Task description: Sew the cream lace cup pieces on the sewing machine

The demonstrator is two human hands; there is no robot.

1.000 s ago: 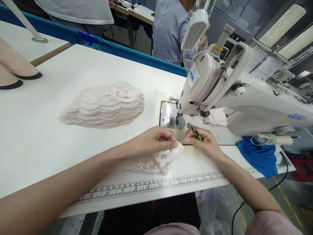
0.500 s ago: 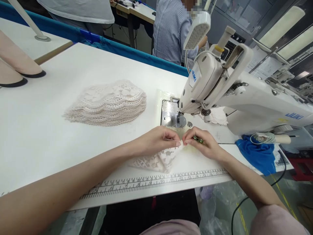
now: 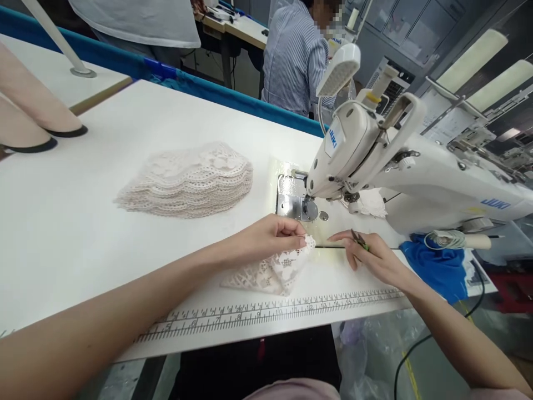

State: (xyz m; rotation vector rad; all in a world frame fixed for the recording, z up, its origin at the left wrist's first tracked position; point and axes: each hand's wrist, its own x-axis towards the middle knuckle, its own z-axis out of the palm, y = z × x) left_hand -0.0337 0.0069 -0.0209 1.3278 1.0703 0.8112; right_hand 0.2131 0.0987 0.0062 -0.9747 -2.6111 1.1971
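Observation:
My left hand [image 3: 270,236] pinches the upper corner of a folded cream lace piece [image 3: 272,272] that lies on the white table [image 3: 75,222] just in front of the sewing machine's needle plate [image 3: 291,203]. My right hand [image 3: 368,258] rests on the table to the right of the lace, a little apart from it. Small green-handled thread snips [image 3: 358,240] lie in its fingers, which are partly stretched out. The white sewing machine [image 3: 400,166] stands right behind both hands.
A stack of several cream lace pieces [image 3: 191,180] sits left of the machine. A blue cloth [image 3: 437,266] lies at the table's right edge. A ruler strip [image 3: 266,311] runs along the front edge. Pink cones [image 3: 29,119] stand far left. A person in a striped shirt [image 3: 295,55] sits behind.
My right hand has drawn away to the right from the lace corner, where it met my left hand half a second ago. The left hand keeps its pinch on the lace.

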